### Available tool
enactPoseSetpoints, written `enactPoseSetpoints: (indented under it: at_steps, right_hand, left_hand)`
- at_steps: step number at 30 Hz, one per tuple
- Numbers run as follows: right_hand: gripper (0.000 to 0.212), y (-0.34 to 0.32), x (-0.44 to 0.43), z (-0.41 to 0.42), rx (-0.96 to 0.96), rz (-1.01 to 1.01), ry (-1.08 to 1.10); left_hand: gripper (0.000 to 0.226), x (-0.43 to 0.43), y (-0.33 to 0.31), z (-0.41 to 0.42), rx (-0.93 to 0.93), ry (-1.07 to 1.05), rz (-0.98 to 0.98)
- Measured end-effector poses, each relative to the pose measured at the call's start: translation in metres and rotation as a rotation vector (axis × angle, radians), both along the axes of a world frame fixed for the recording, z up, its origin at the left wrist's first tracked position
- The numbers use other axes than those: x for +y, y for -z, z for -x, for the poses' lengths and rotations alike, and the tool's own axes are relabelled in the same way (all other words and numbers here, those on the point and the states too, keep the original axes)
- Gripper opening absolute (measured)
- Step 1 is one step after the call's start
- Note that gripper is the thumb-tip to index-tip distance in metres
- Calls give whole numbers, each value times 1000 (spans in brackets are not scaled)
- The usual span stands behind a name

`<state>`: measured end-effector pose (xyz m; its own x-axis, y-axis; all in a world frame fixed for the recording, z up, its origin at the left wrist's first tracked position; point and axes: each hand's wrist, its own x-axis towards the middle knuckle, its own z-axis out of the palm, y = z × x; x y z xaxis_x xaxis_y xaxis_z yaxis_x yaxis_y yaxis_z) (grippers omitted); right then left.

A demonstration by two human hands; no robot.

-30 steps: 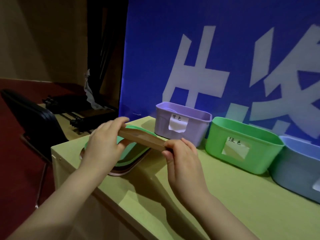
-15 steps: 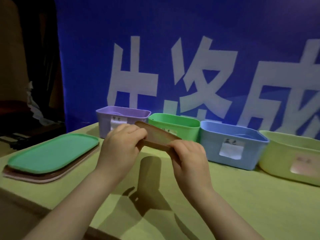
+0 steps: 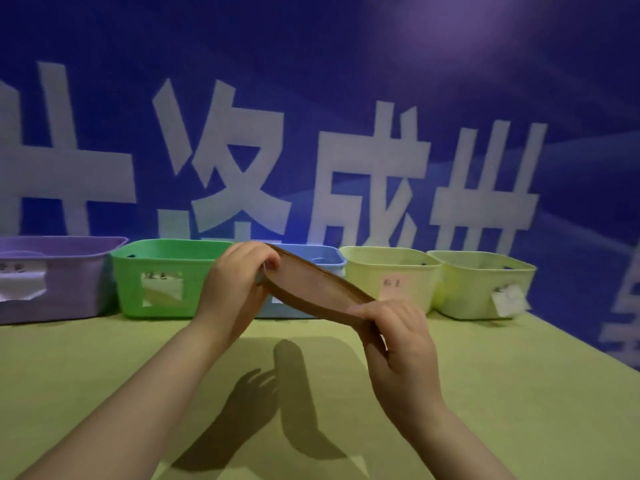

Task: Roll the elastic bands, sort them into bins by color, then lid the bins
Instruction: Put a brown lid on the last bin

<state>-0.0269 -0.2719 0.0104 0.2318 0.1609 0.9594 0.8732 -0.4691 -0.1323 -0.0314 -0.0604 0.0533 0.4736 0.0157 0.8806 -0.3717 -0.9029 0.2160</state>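
A brown oval lid hangs tilted in the air above the table, underside toward me. My left hand grips its upper left end and my right hand grips its lower right end. Behind it stands a row of labelled open bins: purple, green, blue largely hidden by the lid, and two pale yellow-green ones. What the bins hold is hidden from this angle.
The yellow-green table runs under my arms, its right edge slanting down at the right. A blue wall banner with large white characters stands right behind the bins.
My view and both hands have swung right with the lid, from the lid stack at the table's left end to the middle of the bin row. The stack has left the view.
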Motion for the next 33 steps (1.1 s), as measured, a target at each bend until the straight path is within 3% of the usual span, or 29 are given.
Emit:
enactPoseSetpoints:
  at_steps: [6, 15, 21, 25, 30, 33]
  right_hand:
    - [16, 3, -71, -5, -12, -44, 105]
    - [15, 14, -129, -17, -22, -19, 176]
    - [16, 15, -144, -32, 52, -97, 128]
    - [23, 10, -160, -50, 151, -251, 76]
    - [8, -8, -181, -78, 190, -283, 74]
    - [12, -20, -195, -95, 237, -325, 64]
  left_hand:
    - [10, -66, -3, -36, 5, 137, -105]
    - [24, -127, 7, -63, 8, 210, -120]
    - [23, -144, 8, -81, 9, 245, -26]
    - [45, -159, -2, -105, 82, 210, 147]
    - [65, -187, -10, -154, 152, 216, 144]
    - [73, -212, -15, -181, 149, 281, 201]
